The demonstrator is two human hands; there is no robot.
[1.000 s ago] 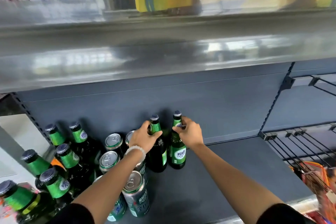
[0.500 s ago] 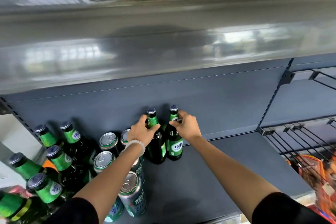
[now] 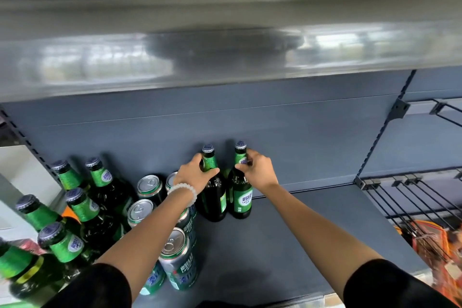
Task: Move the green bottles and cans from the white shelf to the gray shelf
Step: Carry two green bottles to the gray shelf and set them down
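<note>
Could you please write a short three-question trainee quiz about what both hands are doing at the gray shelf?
1. True or false: the left hand and right hand each grip the neck of a green bottle.
2. Which way do the two held bottles, left bottle and right bottle, stand? A) lying flat B) upright C) upside down
3. Fill in: the cans stand to the ____ of the held bottles on the gray shelf.

Key: 1 true; 2 B; 3 left.
</note>
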